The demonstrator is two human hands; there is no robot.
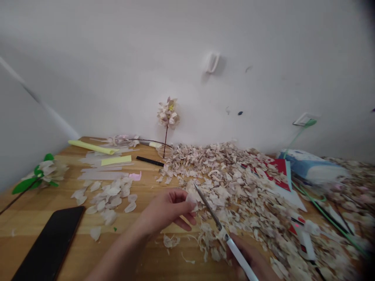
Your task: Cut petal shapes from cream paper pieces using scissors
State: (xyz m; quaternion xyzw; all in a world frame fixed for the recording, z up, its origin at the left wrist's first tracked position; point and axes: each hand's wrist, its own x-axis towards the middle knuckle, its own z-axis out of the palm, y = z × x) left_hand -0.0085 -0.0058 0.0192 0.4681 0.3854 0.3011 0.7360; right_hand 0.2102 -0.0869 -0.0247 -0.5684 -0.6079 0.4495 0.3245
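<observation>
My left hand (170, 210) pinches a thin, pale petal (191, 200) between thumb and fingertips, just above the table. Close by on its right is a pair of scissors (216, 220) with a white handle and slim metal blades, which look nearly closed and point up and to the left. My right hand (249, 255) is wrapped around the scissors' handle, its fingers partly hidden. Beneath the blades lie petal scraps (209, 240). A group of loose cut petals (113, 195) rests on the wood to the left of my left hand.
A large heap of dried petals (234, 183) covers the middle and right. Around the table are a phone (49, 246), a black pen (150, 160), yellow paper (116, 160), an upright flower (169, 114), a green-leaved flower (47, 173), a tissue pack (313, 168) and a glue gun (304, 238).
</observation>
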